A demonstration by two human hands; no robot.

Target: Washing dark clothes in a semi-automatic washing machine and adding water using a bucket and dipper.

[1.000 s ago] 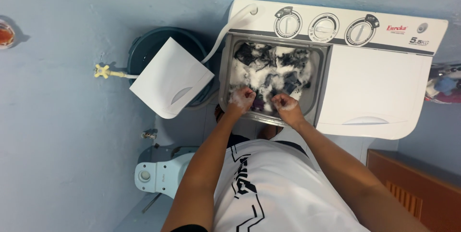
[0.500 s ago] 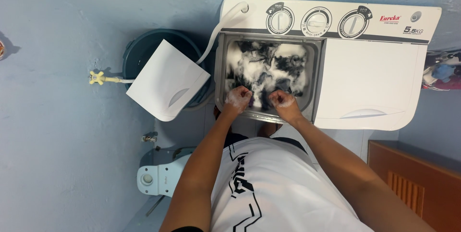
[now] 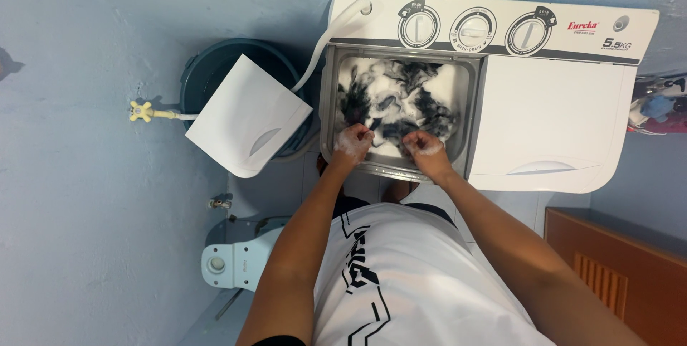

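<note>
Hands work in the foamy tub (image 3: 330,103) of a washer (image 3: 558,103): left hand (image 3: 353,141) and right hand (image 3: 424,147) both closed on dark laundry (image 3: 395,131) at its near edge.

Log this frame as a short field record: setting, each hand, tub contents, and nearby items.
setting: white twin-tub washing machine against a blue wall
left hand: foam-covered left hand, closed on dark wet clothes at the near edge of the tub
right hand: sudsy right hand, gripping the same clothes
tub: open grey wash tub, full of white foam and dark clothes
lid: loose white lid resting on a dark teal bucket
hose: white hose running to the machine's top corner
</note>
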